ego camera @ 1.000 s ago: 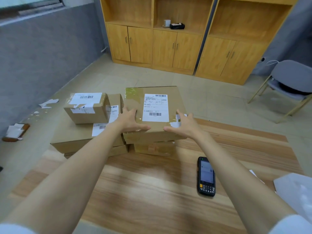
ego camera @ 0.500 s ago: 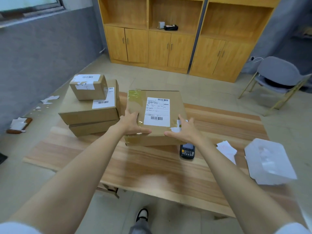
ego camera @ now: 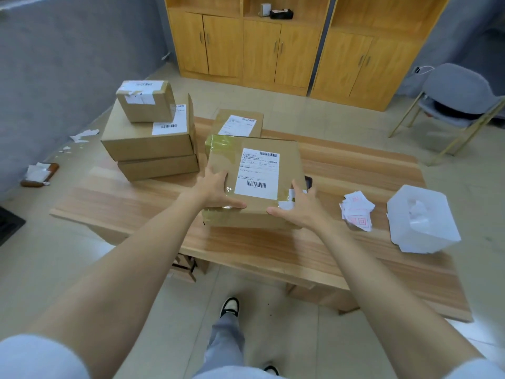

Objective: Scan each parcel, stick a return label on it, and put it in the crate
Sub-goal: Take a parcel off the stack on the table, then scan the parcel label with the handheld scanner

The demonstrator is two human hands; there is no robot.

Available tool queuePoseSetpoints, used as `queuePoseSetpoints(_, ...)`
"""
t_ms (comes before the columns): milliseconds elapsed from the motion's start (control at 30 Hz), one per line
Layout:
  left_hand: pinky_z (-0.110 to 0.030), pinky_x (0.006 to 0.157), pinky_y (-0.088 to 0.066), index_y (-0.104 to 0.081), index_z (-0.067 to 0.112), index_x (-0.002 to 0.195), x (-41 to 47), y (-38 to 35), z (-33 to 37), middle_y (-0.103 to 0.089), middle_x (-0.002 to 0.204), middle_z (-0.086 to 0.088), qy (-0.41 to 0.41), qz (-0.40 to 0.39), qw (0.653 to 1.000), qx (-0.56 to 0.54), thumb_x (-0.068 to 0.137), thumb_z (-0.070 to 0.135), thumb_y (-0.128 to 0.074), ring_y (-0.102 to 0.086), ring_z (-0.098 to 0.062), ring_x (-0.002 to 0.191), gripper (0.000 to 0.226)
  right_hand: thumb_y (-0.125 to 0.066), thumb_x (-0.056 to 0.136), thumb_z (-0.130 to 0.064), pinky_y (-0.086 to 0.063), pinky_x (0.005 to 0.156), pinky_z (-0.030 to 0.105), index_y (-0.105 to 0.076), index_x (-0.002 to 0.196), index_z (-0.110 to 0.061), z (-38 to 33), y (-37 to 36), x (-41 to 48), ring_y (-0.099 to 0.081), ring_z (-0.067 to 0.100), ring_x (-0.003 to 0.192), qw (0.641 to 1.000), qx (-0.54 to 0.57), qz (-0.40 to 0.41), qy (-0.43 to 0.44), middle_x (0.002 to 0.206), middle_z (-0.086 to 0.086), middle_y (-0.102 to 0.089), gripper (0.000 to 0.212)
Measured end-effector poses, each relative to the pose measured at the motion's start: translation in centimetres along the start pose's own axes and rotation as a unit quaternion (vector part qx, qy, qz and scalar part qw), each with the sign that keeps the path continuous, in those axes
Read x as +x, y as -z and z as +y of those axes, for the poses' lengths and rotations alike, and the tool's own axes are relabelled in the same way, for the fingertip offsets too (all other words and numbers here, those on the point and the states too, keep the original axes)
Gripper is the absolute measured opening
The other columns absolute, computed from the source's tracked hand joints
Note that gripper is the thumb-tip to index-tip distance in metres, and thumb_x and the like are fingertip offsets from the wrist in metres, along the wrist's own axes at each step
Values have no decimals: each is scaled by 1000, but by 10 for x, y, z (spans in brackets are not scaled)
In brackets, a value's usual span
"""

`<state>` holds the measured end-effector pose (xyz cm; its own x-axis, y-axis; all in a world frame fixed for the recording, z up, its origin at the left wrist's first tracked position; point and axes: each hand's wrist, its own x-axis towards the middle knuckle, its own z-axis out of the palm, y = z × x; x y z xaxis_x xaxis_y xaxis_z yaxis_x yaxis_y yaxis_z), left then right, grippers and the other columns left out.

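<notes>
The left hand and right hand clasp the near corners of a taped brown parcel, thumbs lying along its near top edge and fingers wrapped onto its sides. Its white shipping label faces up. The parcel sits over the middle of the wooden worktop; whether it rests there or is lifted, I cannot tell. A stack of parcels stands to the left and another parcel lies just beyond. Loose return labels lie to the right.
</notes>
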<state>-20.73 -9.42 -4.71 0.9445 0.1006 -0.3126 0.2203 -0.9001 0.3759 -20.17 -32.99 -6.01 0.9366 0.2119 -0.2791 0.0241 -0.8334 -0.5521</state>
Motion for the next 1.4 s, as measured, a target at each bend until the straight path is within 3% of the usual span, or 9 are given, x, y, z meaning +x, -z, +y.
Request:
queuePoseSetpoints(333, -46, 108, -32, -31, 18, 140, 13, -19, -19, -11, 152, -14, 7, -10, 1000, -5, 54, 63, -78, -28, -40, 135, 107, -65, 64, -71, -41, 98, 42, -4, 150, -24, 6, -24, 18, -41, 36, 126, 999, -27, -27, -26, 144, 14, -16, 115)
queuePoseSetpoints(467, -44, 112, -27, -32, 13, 140, 30, -26, -29, -11, 152, -17, -2, -22, 1000, -19, 56, 61, -79, -16, -34, 142, 107, -68, 65, -68, -37, 102, 40, -5, 150, -23, 8, -34, 35, -34, 32, 135, 999, -13, -43, -31, 149, 13, -11, 114)
queuePoseSetpoints(667, -42, 112, -28, -33, 15, 138, 66, -33, -41, -3, 154, -15, 1, -49, 998, -30, 54, 59, -81, -18, -34, 142, 106, -68, 65, -68, -34, 104, 46, -7, 150, -26, 10, -51, 67, -30, 37, 136, 996, -3, -63, -63, 148, 14, -8, 113)
queuePoseSetpoints(900, -41, 107, -33, -27, 19, 141, 104, -43, -47, 5, 155, -13, 10, -51, 998, -32, 54, 55, -83, -32, -41, 133, 109, -70, 64, -66, -32, 107, 45, -9, 149, -26, 12, -60, 103, -32, 38, 134, 995, 1, -54, -80, 147, 15, -9, 112)
queuePoseSetpoints(1067, -42, 109, -30, -26, 19, 140, 123, -41, -46, 1, 154, -16, 14, -54, 998, -36, 53, 54, -84, -24, -41, 137, 110, -73, 63, -64, -33, 105, 45, -13, 149, -26, 13, -58, 123, -28, 37, 133, 996, -2, -36, -79, 143, 13, -15, 111)
queuePoseSetpoints(1167, -41, 105, -33, -29, 14, 135, 133, -35, -40, -3, 151, -18, 28, -71, 997, -23, 52, 51, -86, -27, -40, 136, 107, -67, 69, -65, -32, 106, 44, -20, 146, -26, 16, -53, 131, -28, 33, 132, 995, 37, -18, -88, 140, 11, -23, 98)
queuePoseSetpoints(1233, -41, 102, -34, -28, 14, 134, 137, -32, -36, -1, 151, -16, 47, -89, 995, -18, 52, 48, -87, -28, -40, 134, 106, -55, 81, -62, -32, 105, 43, -25, 144, -24, 23, -49, 135, -32, 31, 130, 988, 91, 45, -116, 139, 12, -29, 80)
queuePoseSetpoints(1300, -42, 101, -34, -26, 14, 134, 139, -30, -32, 1, 150, -15, 59, -106, 993, -10, 54, 48, -86, -28, -41, 133, 106, -46, 91, -52, -33, 102, 43, -27, 144, -18, 36, -44, 139, -34, 33, 130, 971, 123, 116, -170, 141, 15, -30, 66)
queuePoseSetpoints(1400, -41, 100, -35, -23, 13, 134, 140, -30, -28, 4, 151, -16, 70, -118, 991, 4, 57, 46, -85, -30, -41, 132, 104, -51, 93, -34, -36, 99, 44, -27, 142, -11, 60, -40, 142, -34, 38, 129, 952, 117, 113, -260, 143, 18, -28, 59)
